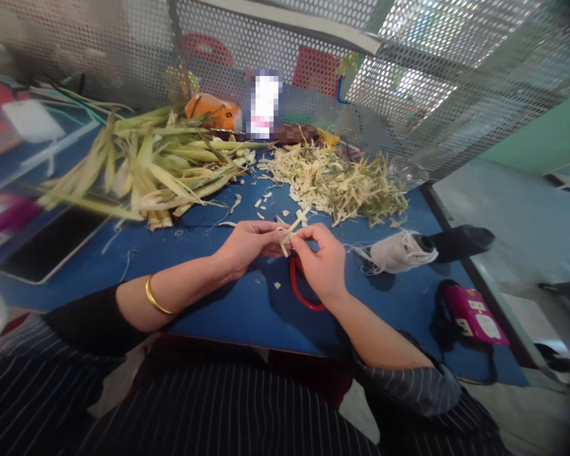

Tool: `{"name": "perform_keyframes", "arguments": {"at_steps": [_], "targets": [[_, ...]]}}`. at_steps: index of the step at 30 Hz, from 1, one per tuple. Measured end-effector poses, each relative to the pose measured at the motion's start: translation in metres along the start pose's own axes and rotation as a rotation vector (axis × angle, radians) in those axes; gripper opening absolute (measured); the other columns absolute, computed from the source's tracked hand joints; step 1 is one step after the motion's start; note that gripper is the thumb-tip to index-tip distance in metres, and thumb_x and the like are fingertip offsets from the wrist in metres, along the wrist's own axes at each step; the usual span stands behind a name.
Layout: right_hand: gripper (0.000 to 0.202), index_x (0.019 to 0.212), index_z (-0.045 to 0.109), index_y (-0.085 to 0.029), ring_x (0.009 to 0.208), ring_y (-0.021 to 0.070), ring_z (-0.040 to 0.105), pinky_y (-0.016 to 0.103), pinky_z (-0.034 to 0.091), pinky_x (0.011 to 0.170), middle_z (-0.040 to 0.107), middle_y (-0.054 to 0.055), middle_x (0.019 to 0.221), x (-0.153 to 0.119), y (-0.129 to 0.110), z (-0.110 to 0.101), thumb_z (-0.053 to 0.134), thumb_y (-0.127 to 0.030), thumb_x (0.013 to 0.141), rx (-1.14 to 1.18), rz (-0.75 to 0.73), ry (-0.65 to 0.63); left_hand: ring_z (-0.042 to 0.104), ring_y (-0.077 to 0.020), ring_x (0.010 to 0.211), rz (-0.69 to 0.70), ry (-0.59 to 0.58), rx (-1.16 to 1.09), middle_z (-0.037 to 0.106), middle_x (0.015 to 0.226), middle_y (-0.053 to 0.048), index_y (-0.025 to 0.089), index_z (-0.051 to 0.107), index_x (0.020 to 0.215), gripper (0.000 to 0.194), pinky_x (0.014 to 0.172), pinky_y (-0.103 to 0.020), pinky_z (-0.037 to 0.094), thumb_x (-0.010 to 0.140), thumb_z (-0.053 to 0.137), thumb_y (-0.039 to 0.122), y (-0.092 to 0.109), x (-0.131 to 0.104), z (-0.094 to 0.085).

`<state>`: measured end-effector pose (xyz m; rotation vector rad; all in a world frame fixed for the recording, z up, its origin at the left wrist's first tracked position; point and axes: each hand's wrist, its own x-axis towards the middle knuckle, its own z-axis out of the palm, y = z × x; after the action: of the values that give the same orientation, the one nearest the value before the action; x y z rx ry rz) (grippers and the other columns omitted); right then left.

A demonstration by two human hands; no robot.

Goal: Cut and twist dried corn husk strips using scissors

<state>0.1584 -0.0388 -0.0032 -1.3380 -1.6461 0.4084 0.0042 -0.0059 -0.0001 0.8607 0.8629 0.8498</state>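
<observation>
My left hand (251, 246) and my right hand (327, 265) meet above the middle of the blue table, both with fingers closed. Between their fingertips they pinch a narrow pale leaf strip (299, 220), which looks folded or crossed over itself. A red loop handle (295, 288), like that of scissors, lies under my right hand; the rest of it is hidden. Small cut leaf scraps (265, 204) are scattered just beyond my fingers. Farther back, a heap of shredded leaf pieces (335, 180) lies to the right and a pile of long pale-green leaves (166, 161) to the left.
A spool of white thread (399, 251) lies right of my hands, beside a black cylinder (468, 242). A magenta box (472, 313) with sockets sits near the right edge. A dark flat device (52, 244) lies at left. A perforated metal screen (275, 38) borders the back.
</observation>
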Motion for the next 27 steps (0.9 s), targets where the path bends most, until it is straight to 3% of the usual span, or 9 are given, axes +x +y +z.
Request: {"name": "perform_keyframes", "arguments": {"at_steps": [3, 6, 11, 16, 19, 24, 27], "targets": [[0.014, 0.074, 0.06, -0.019, 0.064, 0.0136, 0.059, 0.029, 0.048, 0.065, 0.064, 0.0, 0.068, 0.001, 0.002, 0.001, 0.06, -0.03, 0.082, 0.332, 0.294, -0.116, 0.066, -0.0135, 0.067, 0.018, -0.028, 0.038, 0.072, 0.077, -0.007, 0.015, 0.075, 0.096, 0.028, 0.071, -0.029, 0.052, 0.072, 0.075, 0.03, 0.001, -0.001, 0.0], [0.015, 0.071, 0.059, -0.018, 0.057, 0.0113, 0.056, 0.026, 0.046, 0.059, 0.062, -0.002, 0.063, 0.003, 0.002, 0.002, 0.065, -0.03, 0.077, 0.521, 0.453, -0.123, 0.066, -0.0146, 0.073, 0.049, -0.055, 0.086, 0.073, 0.082, -0.007, 0.016, 0.075, 0.099, 0.033, 0.074, -0.03, 0.052, 0.07, 0.077, 0.03, 0.002, -0.003, 0.001], [0.017, 0.069, 0.058, -0.017, 0.049, 0.0082, 0.05, 0.023, 0.043, 0.053, 0.056, -0.005, 0.053, 0.003, -0.001, 0.005, 0.066, -0.03, 0.075, 0.554, 0.536, -0.105, 0.062, -0.0113, 0.07, 0.126, 0.044, 0.156, 0.073, 0.086, -0.006, 0.016, 0.075, 0.099, 0.035, 0.071, -0.027, 0.05, 0.066, 0.079, 0.027, -0.003, -0.001, 0.002], [0.023, 0.094, 0.051, -0.021, 0.051, 0.0126, 0.059, 0.028, 0.051, 0.056, 0.063, -0.005, 0.06, -0.002, 0.0, 0.01, 0.064, -0.032, 0.079, 0.627, 0.574, -0.127, 0.057, -0.0085, 0.061, 0.094, 0.131, 0.076, 0.071, 0.082, -0.005, 0.015, 0.074, 0.098, 0.036, 0.058, -0.022, 0.046, 0.065, 0.078, 0.027, -0.006, 0.004, -0.001], [0.021, 0.108, 0.047, -0.024, 0.058, 0.0143, 0.063, 0.031, 0.053, 0.062, 0.067, -0.002, 0.07, -0.005, 0.002, 0.006, 0.052, -0.031, 0.089, 0.394, 0.323, -0.136, 0.056, -0.0076, 0.058, 0.081, 0.176, 0.026, 0.069, 0.076, -0.003, 0.014, 0.073, 0.097, 0.034, 0.054, -0.02, 0.043, 0.065, 0.078, 0.026, -0.002, 0.006, -0.003], [0.019, 0.103, 0.061, -0.022, 0.083, 0.0166, 0.065, 0.033, 0.048, 0.081, 0.072, 0.005, 0.094, 0.001, 0.008, -0.009, 0.047, -0.017, 0.092, -0.255, -0.445, -0.207, 0.056, -0.0083, 0.054, 0.151, 0.211, 0.059, 0.066, 0.068, -0.002, 0.011, 0.069, 0.098, 0.039, 0.054, -0.022, 0.045, 0.062, 0.079, 0.022, 0.005, 0.006, -0.004], [0.023, 0.102, 0.064, -0.018, 0.084, 0.0159, 0.062, 0.033, 0.046, 0.085, 0.071, 0.006, 0.093, 0.008, 0.01, -0.016, 0.045, -0.012, 0.091, -0.441, -0.749, -0.283, 0.054, -0.0084, 0.051, 0.142, 0.216, 0.079, 0.065, 0.063, -0.001, 0.012, 0.065, 0.096, 0.037, 0.054, -0.024, 0.045, 0.062, 0.079, 0.019, 0.005, 0.005, -0.003]]}}
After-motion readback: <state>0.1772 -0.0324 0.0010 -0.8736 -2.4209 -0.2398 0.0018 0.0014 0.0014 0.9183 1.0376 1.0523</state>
